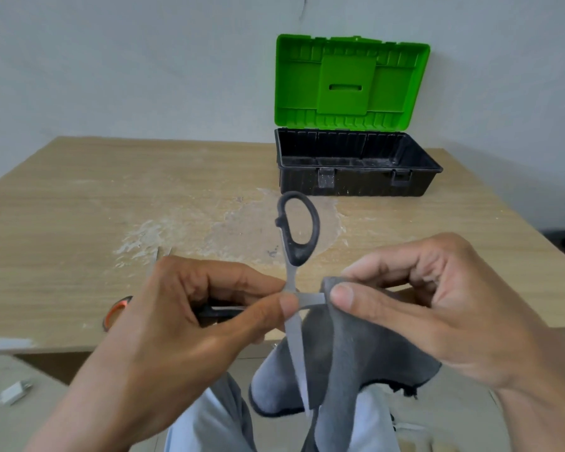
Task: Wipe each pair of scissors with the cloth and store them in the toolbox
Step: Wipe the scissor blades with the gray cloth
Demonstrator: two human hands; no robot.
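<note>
Head view: a person at a wooden table (79,207) is holding a black-handled pair of scissors (295,337) open in a cross above its near edge. The left hand (183,321) is pinching the pair at the pivot between thumb and forefinger, its other fingers curling round the handle lying level to the left. The second handle loop is pointing up and away toward the toolbox; one blade is hanging down toward the person, the other is running level to the right. The right hand (437,305) is pinching a grey cloth (349,353) round that level blade, thumb on top, the free end draping below. The blade's long axis is lying left to right, so a wipe would probably be drawing rightward, off the tip. The toolbox (356,182) is sitting open at the table's far right, green lid (346,83) upright, well apart from both hands and nearer the right one. An orange-handled pair (116,313) is lying on the table beside the left hand, partly hidden.
</note>
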